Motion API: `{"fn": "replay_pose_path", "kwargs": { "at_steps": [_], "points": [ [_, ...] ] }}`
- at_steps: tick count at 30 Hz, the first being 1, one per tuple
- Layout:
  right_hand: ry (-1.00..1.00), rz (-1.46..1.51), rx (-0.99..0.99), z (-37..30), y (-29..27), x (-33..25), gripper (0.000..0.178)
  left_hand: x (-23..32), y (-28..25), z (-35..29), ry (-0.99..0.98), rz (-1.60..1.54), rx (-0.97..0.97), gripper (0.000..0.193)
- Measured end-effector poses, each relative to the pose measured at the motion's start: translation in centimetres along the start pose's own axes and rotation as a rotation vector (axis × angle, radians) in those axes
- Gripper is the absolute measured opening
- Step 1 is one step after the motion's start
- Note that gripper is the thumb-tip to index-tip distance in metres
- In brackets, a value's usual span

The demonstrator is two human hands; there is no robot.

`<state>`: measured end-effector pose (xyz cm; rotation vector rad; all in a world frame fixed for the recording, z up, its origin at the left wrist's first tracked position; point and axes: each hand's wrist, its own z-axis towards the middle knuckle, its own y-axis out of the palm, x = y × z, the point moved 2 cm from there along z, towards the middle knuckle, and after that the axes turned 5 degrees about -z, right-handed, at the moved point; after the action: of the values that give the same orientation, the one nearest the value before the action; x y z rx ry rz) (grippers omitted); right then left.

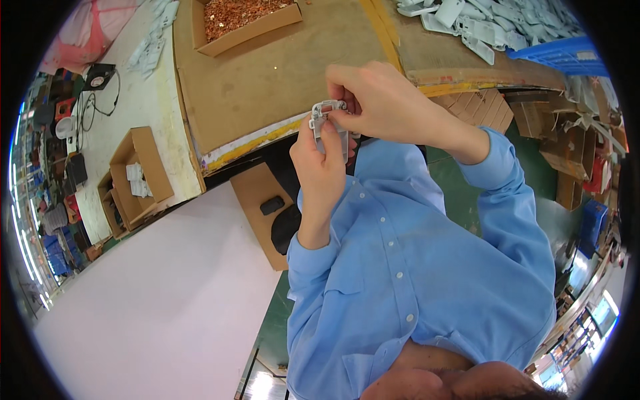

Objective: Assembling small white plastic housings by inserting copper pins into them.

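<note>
My left hand (319,167) grips a small pale plastic housing (344,141) just over the front edge of the workbench (247,100). The housing has a rounded frame at its upper end, and a reddish-brown bit shows inside that frame. Closed in a pinch, my right hand (390,100) presses thumb and fingers against the frame's right side. Whatever small piece lies between those fingertips is hidden. Beyond my hands, a cardboard tray (257,31) full of tiny copper-coloured parts sits on the bench.
Many similar pale housings (480,30) lie heaped at the far right, beside a blue plastic crate (563,55). On the left bench stands an open cardboard box (155,163) holding pale parts. A black object (272,205) rests on cardboard below the bench edge.
</note>
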<state>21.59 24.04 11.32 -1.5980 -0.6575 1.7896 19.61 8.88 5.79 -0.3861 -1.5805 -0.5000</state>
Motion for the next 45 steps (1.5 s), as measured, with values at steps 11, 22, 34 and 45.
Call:
{"fn": "replay_pose_path", "kwargs": {
  "at_steps": [11,22,34,45],
  "points": [
    [0.050,0.193,-0.080,3.5,1.0,3.9,0.028,-0.6,-6.7,2.6,-0.112,0.206,0.066,0.021],
    [0.160,-0.851,0.202,10.5,-9.6,25.5,0.026,-3.0,-27.9,20.7,-0.037,0.192,0.721,0.043],
    [0.216,-0.885,0.088,12.2,-9.8,26.5,0.015,-4.9,-35.4,31.3,0.182,0.402,0.816,0.070],
    [-0.050,-0.187,-0.031,9.4,-5.7,7.0,0.013,-1.4,-13.2,13.7,-0.129,0.022,0.037,0.035]
  ]
}}
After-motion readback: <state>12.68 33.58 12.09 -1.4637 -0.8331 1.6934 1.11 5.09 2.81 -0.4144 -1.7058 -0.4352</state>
